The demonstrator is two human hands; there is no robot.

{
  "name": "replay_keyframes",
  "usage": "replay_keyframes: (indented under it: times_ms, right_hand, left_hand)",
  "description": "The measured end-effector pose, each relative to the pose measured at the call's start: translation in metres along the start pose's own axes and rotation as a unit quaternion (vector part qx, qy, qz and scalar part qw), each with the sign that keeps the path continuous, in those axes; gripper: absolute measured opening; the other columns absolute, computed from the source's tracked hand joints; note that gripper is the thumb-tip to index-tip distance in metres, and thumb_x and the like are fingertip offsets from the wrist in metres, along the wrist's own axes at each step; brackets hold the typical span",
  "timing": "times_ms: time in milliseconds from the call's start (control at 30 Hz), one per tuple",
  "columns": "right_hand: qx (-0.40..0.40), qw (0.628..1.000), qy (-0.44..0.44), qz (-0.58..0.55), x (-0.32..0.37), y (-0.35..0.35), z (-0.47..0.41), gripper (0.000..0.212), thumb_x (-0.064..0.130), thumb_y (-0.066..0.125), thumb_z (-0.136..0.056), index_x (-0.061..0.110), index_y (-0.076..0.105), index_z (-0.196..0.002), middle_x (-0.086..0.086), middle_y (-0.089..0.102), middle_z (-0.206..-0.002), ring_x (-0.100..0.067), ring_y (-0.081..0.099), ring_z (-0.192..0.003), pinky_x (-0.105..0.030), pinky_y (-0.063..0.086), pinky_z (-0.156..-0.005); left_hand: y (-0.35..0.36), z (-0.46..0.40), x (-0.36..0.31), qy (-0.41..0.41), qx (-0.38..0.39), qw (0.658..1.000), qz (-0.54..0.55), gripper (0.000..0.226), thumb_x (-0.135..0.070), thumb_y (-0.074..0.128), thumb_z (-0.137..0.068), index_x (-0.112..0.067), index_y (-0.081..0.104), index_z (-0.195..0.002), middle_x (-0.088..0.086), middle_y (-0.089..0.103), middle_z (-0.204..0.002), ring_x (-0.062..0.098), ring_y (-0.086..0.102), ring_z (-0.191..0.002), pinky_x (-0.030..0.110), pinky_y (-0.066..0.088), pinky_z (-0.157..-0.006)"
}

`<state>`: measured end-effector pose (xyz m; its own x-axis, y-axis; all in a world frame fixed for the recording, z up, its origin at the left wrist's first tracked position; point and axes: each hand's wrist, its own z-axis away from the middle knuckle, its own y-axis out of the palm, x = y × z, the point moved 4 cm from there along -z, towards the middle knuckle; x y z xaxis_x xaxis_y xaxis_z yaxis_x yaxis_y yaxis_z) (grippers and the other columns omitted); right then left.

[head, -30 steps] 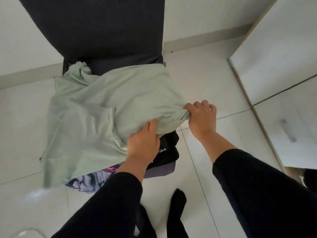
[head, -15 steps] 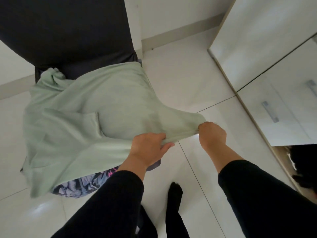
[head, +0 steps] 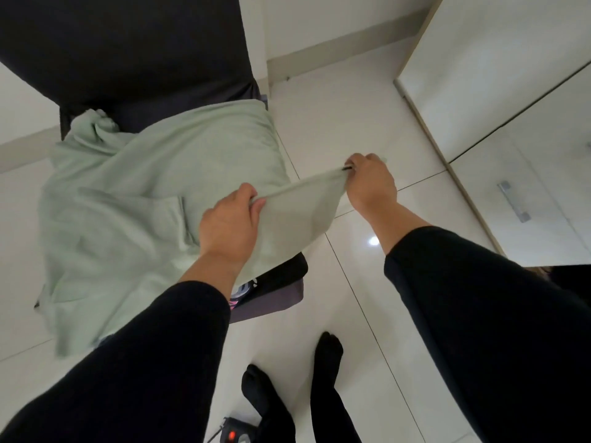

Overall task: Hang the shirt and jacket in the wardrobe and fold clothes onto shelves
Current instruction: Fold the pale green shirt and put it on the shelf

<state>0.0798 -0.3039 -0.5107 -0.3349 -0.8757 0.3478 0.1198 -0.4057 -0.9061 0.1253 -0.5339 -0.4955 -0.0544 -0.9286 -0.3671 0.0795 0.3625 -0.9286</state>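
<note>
Shirt (head: 153,193) spread over chair (head: 121,52), one edge lifted. Left hand (head: 228,225) and right hand (head: 371,183) apart, each pinching this edge, cloth stretched between. Wardrobe (head: 511,100) right of hands. Nothing hung or folded yet; more clothes (head: 256,282) under shirt.

One head-worn view looks steeply down, close over the chair (head: 134,52) and, seemingly, wardrobe (head: 511,75).

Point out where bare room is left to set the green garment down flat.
Bare floor lies between the chair and the wardrobe, reaching toward the person's feet. The chair seat is crowded: the green garment, gripped by the left hand and right hand, covers other clothes.
</note>
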Motion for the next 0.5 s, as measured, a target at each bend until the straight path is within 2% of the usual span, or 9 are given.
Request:
replay_keyframes:
  times_ms: [100,200,267,333,400,500]
  right_hand:
    - [0.019,0.999,-0.025,-0.023,0.019,0.016,0.004,0.038,0.018,0.036,-0.099,0.022,0.047,-0.136,-0.007,0.046,-0.134,-0.028,0.055,-0.111,-0.036,0.046,-0.087]
    - [0.066,0.991,-0.117,-0.030,0.040,0.043,0.024,0.033,0.021,0.042,-0.098,0.023,0.055,-0.128,-0.004,0.052,-0.129,-0.026,0.054,-0.112,-0.041,0.048,-0.091]
    - [0.083,0.982,-0.165,-0.038,0.058,0.056,0.038,0.031,0.023,0.043,-0.098,0.021,0.058,-0.125,-0.004,0.054,-0.127,-0.027,0.052,-0.112,-0.042,0.047,-0.091]
    - [0.074,0.974,-0.210,-0.027,0.076,0.064,0.049,0.030,0.022,0.043,-0.098,0.018,0.059,-0.124,-0.006,0.053,-0.127,-0.029,0.049,-0.113,-0.042,0.045,-0.090]
    - [0.044,0.966,-0.253,-0.023,0.094,0.068,0.061,0.029,0.019,0.047,-0.095,0.015,0.061,-0.119,-0.009,0.055,-0.124,-0.032,0.049,-0.111,-0.042,0.045,-0.085]
    - [-0.002,0.954,-0.299,-0.021,0.117,0.071,0.075,0.033,0.027,0.041,-0.090,0.017,0.071,-0.099,-0.007,0.064,-0.105,-0.033,0.055,-0.100,-0.041,0.045,-0.079]
  left_hand:
    - [0.009,0.003,0.012,-0.033,0.030,0.999,0.005,0.030,-0.038,0.034,-0.100,-0.015,0.051,-0.111,0.006,0.064,-0.105,0.031,0.059,-0.097,0.037,0.039,-0.077]
    - [0.019,0.015,0.021,-0.057,0.085,0.995,0.012,0.033,-0.035,0.027,-0.101,-0.019,0.051,-0.117,0.004,0.062,-0.113,0.029,0.056,-0.105,0.041,0.039,-0.087]
    - [0.017,0.022,0.028,-0.073,0.095,0.993,0.012,0.032,-0.026,0.031,-0.098,-0.020,0.050,-0.123,0.004,0.060,-0.118,0.028,0.054,-0.110,0.041,0.037,-0.092]
    - [0.011,0.027,0.039,-0.067,0.106,0.992,-0.031,0.034,-0.018,0.038,-0.092,-0.022,0.051,-0.124,0.002,0.059,-0.119,0.026,0.051,-0.112,0.040,0.034,-0.093]
    - [0.003,0.033,0.055,-0.039,0.124,0.986,-0.106,0.036,-0.013,0.044,-0.084,-0.026,0.052,-0.116,-0.003,0.057,-0.116,0.022,0.048,-0.112,0.039,0.030,-0.093]
    - [-0.007,0.042,0.084,-0.004,0.120,0.976,-0.182,0.043,-0.010,0.047,-0.076,-0.030,0.051,-0.114,-0.007,0.050,-0.120,0.019,0.041,-0.119,0.043,0.017,-0.106]
